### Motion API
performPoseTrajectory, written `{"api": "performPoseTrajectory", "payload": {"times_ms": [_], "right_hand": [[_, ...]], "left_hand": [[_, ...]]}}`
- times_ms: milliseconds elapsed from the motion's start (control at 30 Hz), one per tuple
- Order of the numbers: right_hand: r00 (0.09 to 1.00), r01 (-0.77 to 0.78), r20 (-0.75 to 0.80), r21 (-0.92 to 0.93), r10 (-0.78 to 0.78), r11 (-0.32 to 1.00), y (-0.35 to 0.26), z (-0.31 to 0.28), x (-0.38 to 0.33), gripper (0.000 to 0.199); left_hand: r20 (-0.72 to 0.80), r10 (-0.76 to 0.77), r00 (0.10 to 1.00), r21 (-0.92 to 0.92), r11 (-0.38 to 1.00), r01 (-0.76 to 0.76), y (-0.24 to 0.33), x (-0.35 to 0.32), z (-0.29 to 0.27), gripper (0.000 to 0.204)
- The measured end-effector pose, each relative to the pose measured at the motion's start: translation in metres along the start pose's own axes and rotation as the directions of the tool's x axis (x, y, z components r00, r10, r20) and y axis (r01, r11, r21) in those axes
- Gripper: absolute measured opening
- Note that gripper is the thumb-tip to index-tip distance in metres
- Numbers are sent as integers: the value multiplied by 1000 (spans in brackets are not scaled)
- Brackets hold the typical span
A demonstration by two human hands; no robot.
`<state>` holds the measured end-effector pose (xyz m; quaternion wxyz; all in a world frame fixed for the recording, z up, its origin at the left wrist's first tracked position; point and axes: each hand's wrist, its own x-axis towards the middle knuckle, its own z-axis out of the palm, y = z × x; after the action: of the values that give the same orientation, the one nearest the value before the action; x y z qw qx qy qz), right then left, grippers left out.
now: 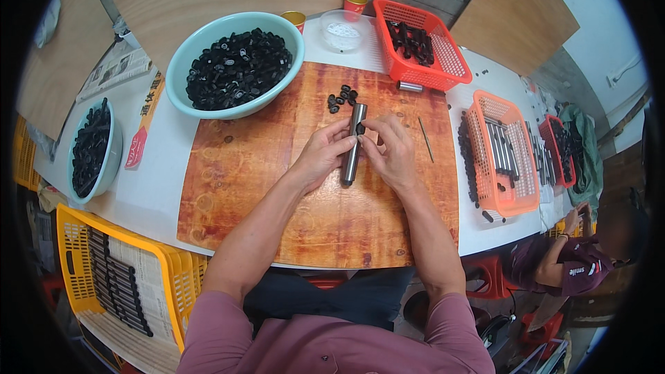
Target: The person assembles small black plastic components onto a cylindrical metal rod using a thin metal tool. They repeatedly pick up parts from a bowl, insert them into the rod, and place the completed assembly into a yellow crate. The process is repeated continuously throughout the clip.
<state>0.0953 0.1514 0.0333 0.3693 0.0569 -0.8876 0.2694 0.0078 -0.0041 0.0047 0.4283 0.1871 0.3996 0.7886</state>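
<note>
Well left of metal tube, red lettered tag

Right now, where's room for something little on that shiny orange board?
The shiny orange wooden board is bare below the pale-green round bowl, left of the left forearm, and between it and the right forearm. Crowded higher up: black oval pieces, dark metal tube, left hand, right hand.

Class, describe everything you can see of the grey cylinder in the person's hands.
The cylinder is long, straight and slim, its shiny dark grey surface looking like metal; the near end looks darker. It slants over the brown board, far end slightly rightward; whether it touches the board is unclear. The left hand holds it; the right hand's fingertips meet its right side, by a small black piece.
</note>
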Motion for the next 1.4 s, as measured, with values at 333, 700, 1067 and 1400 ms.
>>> {"api": "performPoseTrajectory", "payload": {"times_ms": [333,700,1067,1400], "right_hand": [[990,127,-45,-149,-135,981,-3,9,-6,28],[739,-632,303,622,602,462,7,17,-12,30],[760,-603,342,689,553,402,10,15,-10,33],[763,-520,270,796,587,310,7,4,-5,33]], "left_hand": [[-80,-24,997,-30,999,21,-2,-1,1,32],[-9,-200,980,84,976,200,-1,-9,9,27],[-19,-201,979,185,962,201,0,-11,10,32],[-65,-122,990,335,932,137,4,-7,15,31]]}}
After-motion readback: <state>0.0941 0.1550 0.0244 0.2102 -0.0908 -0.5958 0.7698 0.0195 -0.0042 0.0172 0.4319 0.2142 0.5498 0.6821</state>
